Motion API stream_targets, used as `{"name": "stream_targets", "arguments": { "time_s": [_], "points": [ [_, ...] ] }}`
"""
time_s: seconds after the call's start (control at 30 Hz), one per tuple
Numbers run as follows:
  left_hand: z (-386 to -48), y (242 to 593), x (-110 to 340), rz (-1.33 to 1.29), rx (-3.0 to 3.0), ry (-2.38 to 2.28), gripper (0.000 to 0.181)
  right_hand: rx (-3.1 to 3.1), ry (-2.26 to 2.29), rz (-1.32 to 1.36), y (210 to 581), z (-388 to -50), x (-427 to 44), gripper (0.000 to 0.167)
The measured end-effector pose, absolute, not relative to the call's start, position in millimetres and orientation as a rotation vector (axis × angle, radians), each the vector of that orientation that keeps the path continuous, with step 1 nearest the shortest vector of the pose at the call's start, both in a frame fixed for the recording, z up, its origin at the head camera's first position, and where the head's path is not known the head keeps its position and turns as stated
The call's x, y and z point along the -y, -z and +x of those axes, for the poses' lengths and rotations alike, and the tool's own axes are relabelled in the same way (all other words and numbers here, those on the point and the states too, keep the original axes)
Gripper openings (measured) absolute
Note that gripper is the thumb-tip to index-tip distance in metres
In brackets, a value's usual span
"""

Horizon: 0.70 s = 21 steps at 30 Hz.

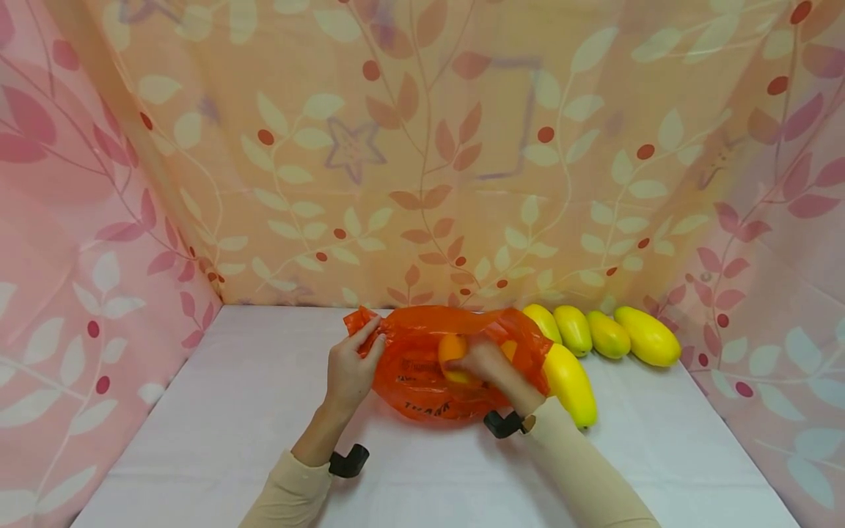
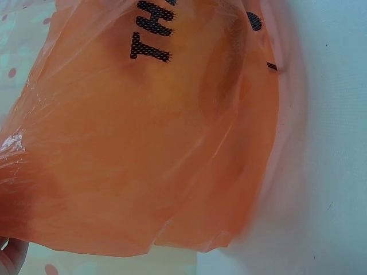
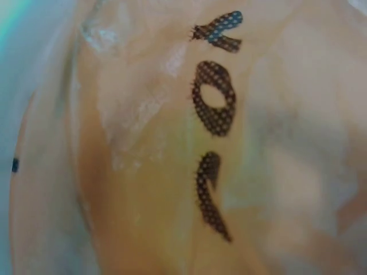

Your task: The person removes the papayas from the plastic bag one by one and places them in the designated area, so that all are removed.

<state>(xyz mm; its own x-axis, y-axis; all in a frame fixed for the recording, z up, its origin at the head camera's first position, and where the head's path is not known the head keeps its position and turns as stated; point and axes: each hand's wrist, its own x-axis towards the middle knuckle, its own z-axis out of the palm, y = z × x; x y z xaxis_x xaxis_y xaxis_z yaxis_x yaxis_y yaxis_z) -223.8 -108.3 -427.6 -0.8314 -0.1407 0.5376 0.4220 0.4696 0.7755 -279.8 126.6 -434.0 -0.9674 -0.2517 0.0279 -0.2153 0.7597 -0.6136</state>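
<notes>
An orange-red translucent plastic bag (image 1: 422, 396) with black lettering lies in the middle of the table in the head view. My left hand (image 1: 353, 370) pinches its upper left part between thumb and fingers; in the left wrist view, fingertips (image 2: 12, 258) show at the bag's lower edge. My right hand (image 1: 485, 361) is inside the bag, tinted by the film, and grips a yellow mango-like fruit (image 1: 452, 353). Bag film (image 3: 143, 143) fills the right wrist view and hides that hand. Just right of the bag lies a long yellow fruit (image 1: 571, 385), partly covered by it.
Several more yellow fruits (image 1: 607, 335) lie in a row at the back right of the white table (image 1: 218, 411). A floral curtain (image 1: 422, 147) stands behind the table and along both sides. Each wrist wears a black camera mount (image 1: 350, 462).
</notes>
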Motion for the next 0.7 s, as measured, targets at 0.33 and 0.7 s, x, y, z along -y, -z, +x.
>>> {"name": "stream_targets", "arguments": {
  "time_s": [0.33, 0.7],
  "points": [
    [-224, 427, 109, -0.226, 2.175, 1.364, 0.034, -2.853, 0.912, -0.354, 441, -281, -118, 0.071],
    [-223, 426, 109, -0.230, 2.169, 1.354, 0.034, -2.765, 0.996, -0.315, 442, -279, -116, 0.070]
  ]
}}
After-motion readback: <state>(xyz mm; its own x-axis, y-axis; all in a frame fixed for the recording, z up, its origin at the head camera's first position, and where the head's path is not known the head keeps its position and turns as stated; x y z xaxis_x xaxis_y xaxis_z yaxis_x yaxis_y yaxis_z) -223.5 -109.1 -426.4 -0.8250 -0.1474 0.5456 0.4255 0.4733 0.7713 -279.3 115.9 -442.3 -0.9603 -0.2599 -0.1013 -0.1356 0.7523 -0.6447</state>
